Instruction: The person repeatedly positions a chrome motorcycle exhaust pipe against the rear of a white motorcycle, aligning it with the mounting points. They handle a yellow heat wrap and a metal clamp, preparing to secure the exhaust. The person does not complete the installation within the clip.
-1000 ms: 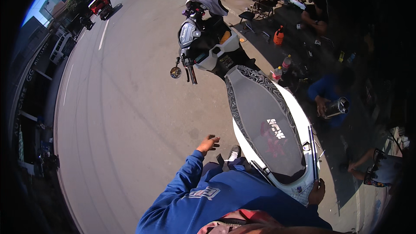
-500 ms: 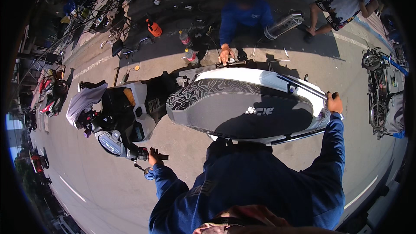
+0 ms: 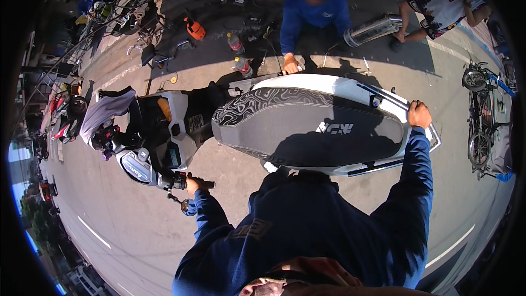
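A white and grey motor scooter stands crosswise before me, its long black patterned seat [image 3: 307, 131] in the middle and its front end at the left. My left hand [image 3: 195, 183] is closed round the near black handlebar grip [image 3: 209, 185], just above a round mirror [image 3: 188, 207]. At the tail, my right hand [image 3: 419, 114] wraps over the rear grab rail [image 3: 434, 138]. Across the scooter crouches a co-worker in a blue top [image 3: 323, 13], with one hand [image 3: 290, 64] at its far side. What that hand touches is too small to make out.
A silver exhaust muffler [image 3: 372, 30] lies beyond the scooter, near another person's legs. Two bottles [image 3: 235, 43], an orange sprayer [image 3: 194, 28] and scattered tools are on the far pavement. A grey cloth [image 3: 109, 111] hangs over the scooter's front. A bicycle [image 3: 479, 115] stands at the right.
The view has shifted a little, and the scooter's seat and tail sit higher in it. The co-worker's head has come up. Both my hands keep hold of the scooter.
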{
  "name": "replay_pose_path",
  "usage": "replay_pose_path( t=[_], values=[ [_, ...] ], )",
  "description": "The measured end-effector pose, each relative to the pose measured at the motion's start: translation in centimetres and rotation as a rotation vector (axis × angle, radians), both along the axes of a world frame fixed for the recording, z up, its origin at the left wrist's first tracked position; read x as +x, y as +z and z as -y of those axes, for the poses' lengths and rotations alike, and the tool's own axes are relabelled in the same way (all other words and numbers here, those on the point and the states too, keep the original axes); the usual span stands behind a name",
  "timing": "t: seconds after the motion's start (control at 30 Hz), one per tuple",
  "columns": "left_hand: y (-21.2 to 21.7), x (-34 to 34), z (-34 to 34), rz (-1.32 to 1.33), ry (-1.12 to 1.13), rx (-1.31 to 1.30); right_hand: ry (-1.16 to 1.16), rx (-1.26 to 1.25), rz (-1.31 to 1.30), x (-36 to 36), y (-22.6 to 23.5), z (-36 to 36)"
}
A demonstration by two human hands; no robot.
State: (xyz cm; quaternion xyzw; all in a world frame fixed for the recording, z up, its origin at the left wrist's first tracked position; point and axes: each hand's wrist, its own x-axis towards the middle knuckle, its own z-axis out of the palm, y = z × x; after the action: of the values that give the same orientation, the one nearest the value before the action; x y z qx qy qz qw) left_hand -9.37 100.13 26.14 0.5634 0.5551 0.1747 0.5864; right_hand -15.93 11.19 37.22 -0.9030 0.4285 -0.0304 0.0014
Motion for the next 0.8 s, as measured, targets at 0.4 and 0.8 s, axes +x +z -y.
replay_pose_path(
  t=[0.4, 0.8],
  values=[
    [1.2, 1.1, 2.2, 0.094, 0.066, 0.266, 0.057, -0.064, 0.010, -0.2, -0.4, 0.1],
    [1.8, 2.0, 1.4, 0.133, -0.199, 0.345, 0.418, -0.469, -0.137, -0.2, -7.4, 6.0]
  ],
)
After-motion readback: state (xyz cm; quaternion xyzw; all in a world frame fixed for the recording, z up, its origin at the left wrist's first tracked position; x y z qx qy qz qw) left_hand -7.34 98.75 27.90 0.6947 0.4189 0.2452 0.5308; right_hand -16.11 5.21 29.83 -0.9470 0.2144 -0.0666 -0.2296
